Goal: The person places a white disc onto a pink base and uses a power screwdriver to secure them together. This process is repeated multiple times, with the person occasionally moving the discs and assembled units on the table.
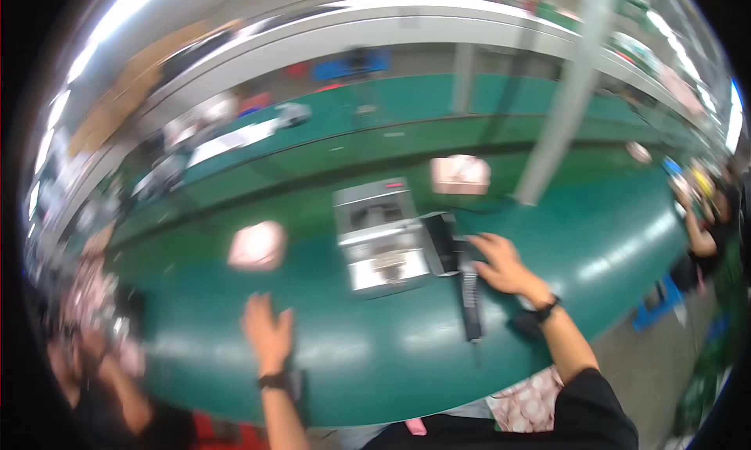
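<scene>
Over the green bench my left hand is held with its fingers stretched out, holding nothing, below a pale pink block-like item. My right hand also has its fingers apart, close to the upper end of a dark pen-shaped tool, perhaps an electric screwdriver; whether it touches the tool is blurred. Left of that hand, a black open box leans against a silver metal device with a small red display.
Another pink item lies behind the device, near a slanted grey post. A dark object sits under my right wrist. Other people work at the far left and at the right. A raised shelf runs across the back.
</scene>
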### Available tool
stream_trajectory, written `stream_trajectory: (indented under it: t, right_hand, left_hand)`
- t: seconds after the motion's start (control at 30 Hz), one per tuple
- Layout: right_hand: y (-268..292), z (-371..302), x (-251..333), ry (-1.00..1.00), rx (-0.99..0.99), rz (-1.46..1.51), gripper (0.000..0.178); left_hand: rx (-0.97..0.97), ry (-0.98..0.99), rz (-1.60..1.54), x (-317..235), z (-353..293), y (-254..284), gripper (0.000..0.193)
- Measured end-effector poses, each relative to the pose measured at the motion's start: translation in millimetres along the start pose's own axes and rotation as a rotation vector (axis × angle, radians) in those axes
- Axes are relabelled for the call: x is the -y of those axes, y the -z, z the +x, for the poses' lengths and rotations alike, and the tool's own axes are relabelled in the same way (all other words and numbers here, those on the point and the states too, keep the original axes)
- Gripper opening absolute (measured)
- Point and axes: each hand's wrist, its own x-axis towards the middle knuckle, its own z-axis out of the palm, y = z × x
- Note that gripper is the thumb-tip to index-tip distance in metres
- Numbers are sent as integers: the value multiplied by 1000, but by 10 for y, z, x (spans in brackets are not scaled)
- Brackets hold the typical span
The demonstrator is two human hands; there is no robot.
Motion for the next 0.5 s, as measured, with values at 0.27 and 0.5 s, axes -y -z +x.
stream_trajectory:
  t: [0.27,0.5]
  right_hand:
    - [118,-184,-329,36,77,103,55]
    - [120,-124,-100,-7,-22,290,53]
  left_hand:
    - [58,92,-117,-216,-63,-210,61]
    - [15,143,-143,-148,-6,-139,53]
